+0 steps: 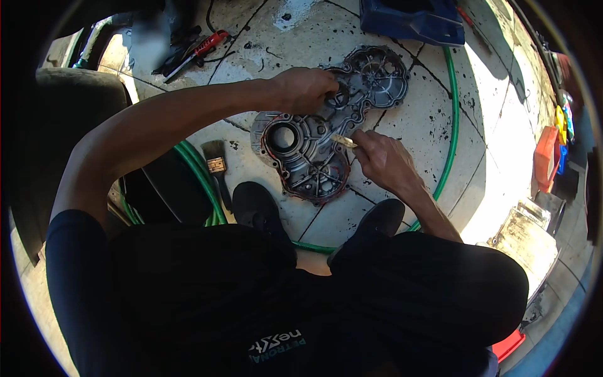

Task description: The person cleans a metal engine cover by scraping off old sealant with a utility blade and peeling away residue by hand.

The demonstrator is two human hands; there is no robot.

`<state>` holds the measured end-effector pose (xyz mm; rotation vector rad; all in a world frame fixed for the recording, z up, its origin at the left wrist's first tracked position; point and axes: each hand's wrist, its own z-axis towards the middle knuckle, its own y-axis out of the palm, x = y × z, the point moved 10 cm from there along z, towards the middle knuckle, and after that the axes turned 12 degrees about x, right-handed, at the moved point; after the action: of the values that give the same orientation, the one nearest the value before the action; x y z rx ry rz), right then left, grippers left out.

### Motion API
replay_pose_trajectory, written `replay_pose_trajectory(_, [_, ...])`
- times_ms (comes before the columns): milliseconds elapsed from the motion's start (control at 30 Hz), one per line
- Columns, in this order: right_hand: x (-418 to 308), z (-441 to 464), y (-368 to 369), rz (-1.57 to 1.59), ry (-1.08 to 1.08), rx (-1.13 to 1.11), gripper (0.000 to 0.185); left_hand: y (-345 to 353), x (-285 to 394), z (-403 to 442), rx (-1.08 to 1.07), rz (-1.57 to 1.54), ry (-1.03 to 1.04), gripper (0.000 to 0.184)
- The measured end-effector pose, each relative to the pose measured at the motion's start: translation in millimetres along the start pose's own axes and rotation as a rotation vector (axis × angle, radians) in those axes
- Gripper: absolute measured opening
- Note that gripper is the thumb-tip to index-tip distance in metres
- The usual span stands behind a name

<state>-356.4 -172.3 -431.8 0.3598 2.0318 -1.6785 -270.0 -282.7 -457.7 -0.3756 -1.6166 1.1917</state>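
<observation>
A grey metal gearbox housing point(323, 129) lies on the tiled floor in front of my shoes, its ribbed, open inner side facing up. Reddish residue runs along parts of its lower rim. My left hand point(304, 90) reaches across to its upper left edge, fingers curled closed on it; the fingertips are partly hidden. In my right hand point(380, 157), closed at the housing's right side, is a small pale, flat-ended tool point(343, 141). Its tip points left over the housing, and its exact kind is unclear. A paintbrush point(217, 166) with dark bristles lies left of the housing.
A green hose point(453, 107) curves around the right and past my shoes. Red-handled pliers point(210, 44) and dark tools lie upper left. A blue container point(411, 22) stands at the top. On the right are an orange container point(546, 157) and a dirty pale box point(524, 242).
</observation>
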Motion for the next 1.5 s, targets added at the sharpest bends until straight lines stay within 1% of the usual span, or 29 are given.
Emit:
replay_pose_trajectory(67, [4.5, -3.5, 6.4, -0.004, -0.025, -0.024, 0.017, 9.0, 2.2, 0.3, -0.075, -0.106, -0.008, 0.021])
replay_pose_trajectory(100, [4.5, -1.3, 9.3, -0.002, -0.053, -0.033, 0.017, 8.4, 1.8, 0.5, -0.075, -0.097, -0.009, 0.021])
replay_pose_trajectory(167, [5.1, -1.1, 8.1, 0.008, -0.076, -0.012, 0.018, 26.4, 5.6, -7.2, -0.185, -0.23, -0.087, 0.02])
replay_pose_trajectory(233, [5.3, 0.8, 2.4, 0.0, -0.132, 0.014, 0.019, 34.4, 11.2, -11.0, -0.197, -0.224, -0.075, 0.02])
replay_pose_trajectory(267, [12.1, 6.5, -4.2, 0.09, -0.054, 0.061, 0.022, 44.0, 13.9, -16.2, -0.272, -0.241, -0.081, 0.022])
replay_pose_trajectory(300, [18.5, 6.8, -0.8, 0.094, -0.056, 0.06, 0.022, 52.1, 16.2, -21.5, -0.351, -0.253, -0.083, 0.024])
replay_pose_trajectory(333, [19.1, 2.7, 10.0, 0.157, -0.132, -0.009, 0.021, 52.3, 19.2, -22.8, -0.315, -0.282, -0.065, 0.024])
replay_pose_trajectory(367, [19.1, -3.2, 18.5, 0.219, -0.206, -0.078, 0.02, 53.9, 16.0, -22.8, -0.324, -0.278, -0.057, 0.024])
replay_pose_trajectory(400, [14.8, -8.3, 21.2, 0.144, -0.284, -0.151, 0.021, 56.9, 15.9, -24.2, -0.351, -0.282, -0.049, 0.024])
replay_pose_trajectory(433, [15.3, -9.5, 21.9, 0.147, -0.275, -0.155, 0.021, 62.0, 17.6, -25.3, -0.378, -0.29, -0.041, 0.024])
replay_pose_trajectory(500, [26.5, 2.4, 7.7, 0.176, -0.147, 0.026, 0.019, 65.0, 15.6, -21.1, -0.379, -0.293, -0.029, 0.025])
replay_pose_trajectory(533, [26.4, 3.4, 7.3, 0.156, -0.186, 0.068, 0.02, 64.7, 13.8, -20.3, -0.38, -0.288, -0.022, 0.025])
replay_pose_trajectory(567, [28.2, 3.5, 6.5, 0.16, -0.188, 0.068, 0.02, 64.3, 12.6, -20.6, -0.384, -0.278, -0.012, 0.025])
replay_pose_trajectory(633, [15.5, -4.3, 15.6, 0.197, -0.338, -0.096, 0.014, 63.7, 11.3, -19.8, -0.384, -0.268, -0.022, 0.025])
replay_pose_trajectory(733, [20.3, -1.6, 14.4, 0.102, -0.295, -0.104, 0.014, 61.7, 17.1, -17.2, -0.384, -0.257, -0.031, 0.025])
replay_pose_trajectory(867, [20.6, -8.0, 16.4, 0.142, -0.303, -0.099, 0.015, 56.7, 31.6, -19.6, -0.373, -0.28, -0.045, 0.024])
replay_pose_trajectory(933, [18.8, -18.2, 24.5, 0.129, -0.333, -0.275, 0.016, 58.8, 38.1, -23.8, -0.391, -0.268, -0.051, 0.023])
replay_pose_trajectory(967, [20.7, -17.8, 24.4, 0.125, -0.33, -0.277, 0.016, 61.5, 41.2, -26.5, -0.403, -0.261, -0.066, 0.022])
replay_pose_trajectory(1033, [30.5, -5.7, 9.7, 0.169, -0.265, -0.066, 0.016, 68.7, 44.9, -32.4, -0.416, -0.241, -0.108, 0.024])
replay_pose_trajectory(1100, [32.4, -10.3, 17.0, 0.234, -0.288, -0.071, 0.016, 72.7, 40.7, -38.3, -0.448, -0.174, -0.183, 0.026])
replay_pose_trajectory(1133, [34.9, -15.9, 27.5, 0.273, -0.26, -0.199, 0.016, 74.8, 40.9, -40.9, -0.456, -0.166, -0.179, 0.026])
replay_pose_trajectory(1167, [37.9, -21.6, 37.2, 0.307, -0.234, -0.328, 0.016, 73.7, 39.6, -38.7, -0.409, -0.141, -0.181, 0.027])
replay_pose_trajectory(1200, [41.3, -21.5, 34.7, 0.271, -0.206, -0.333, 0.016, 70.1, 41.2, -34.6, -0.362, -0.122, -0.182, 0.028])
replay_pose_trajectory(1233, [42.7, -21.5, 37.3, 0.269, -0.203, -0.334, 0.016, 70.2, 42.3, -31.7, -0.362, -0.124, -0.179, 0.028])
replay_pose_trajectory(1300, [49.2, -6.8, 17.7, 0.35, -0.135, -0.026, 0.018, 75.6, 35.6, -33.8, -0.415, -0.1, -0.264, 0.03])
replay_pose_trajectory(1333, [49.3, -11.1, 23.6, 0.339, -0.127, -0.098, 0.02, 76.4, 36.7, -32.7, -0.419, -0.098, -0.268, 0.03])
replay_pose_trajectory(1367, [49.4, -14.3, 24.4, 0.346, -0.123, -0.093, 0.02, 76.4, 35.9, -29.0, -0.403, -0.069, -0.272, 0.029])
replay_pose_trajectory(1433, [40.8, -28.9, 37.2, 0.3, -0.252, -0.282, 0.019, 75.2, 35.7, -20.8, -0.384, -0.04, -0.262, 0.029])
replay_pose_trajectory(1500, [41.7, -28.9, 35.0, 0.326, -0.292, -0.249, 0.02, 78.7, 32.2, -21.7, -0.407, -0.063, -0.312, 0.03])
